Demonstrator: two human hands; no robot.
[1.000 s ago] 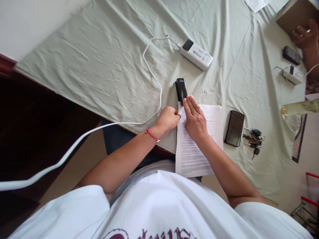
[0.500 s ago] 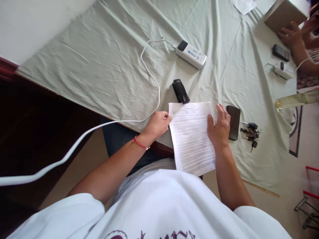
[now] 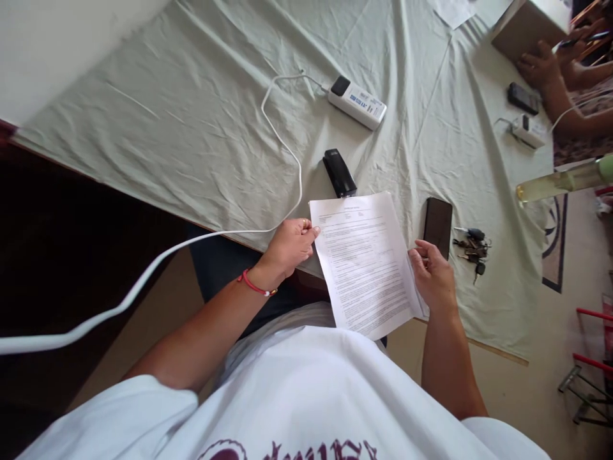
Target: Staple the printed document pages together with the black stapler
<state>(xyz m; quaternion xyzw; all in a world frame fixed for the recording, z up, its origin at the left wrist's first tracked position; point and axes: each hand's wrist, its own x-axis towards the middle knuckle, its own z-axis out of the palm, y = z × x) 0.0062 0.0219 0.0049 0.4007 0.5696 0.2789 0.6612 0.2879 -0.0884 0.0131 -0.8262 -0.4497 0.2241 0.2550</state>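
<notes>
A stack of printed paper sheets lies over the near edge of the cloth-covered table. My left hand pinches the stack's upper left edge. My right hand grips its right edge, fingers curled under the sheets. A black stapler rests on the cloth just beyond the paper's top edge, untouched.
A black phone and a bunch of keys lie right of the paper. A white power bank with a white cable sits farther back. Another person's hands hold a box at the far right, near a bottle.
My right hand left the stapler, slid across the sheets to their right edge and took hold there. The paper's corner came away from the stapler and the stack shifted left.
</notes>
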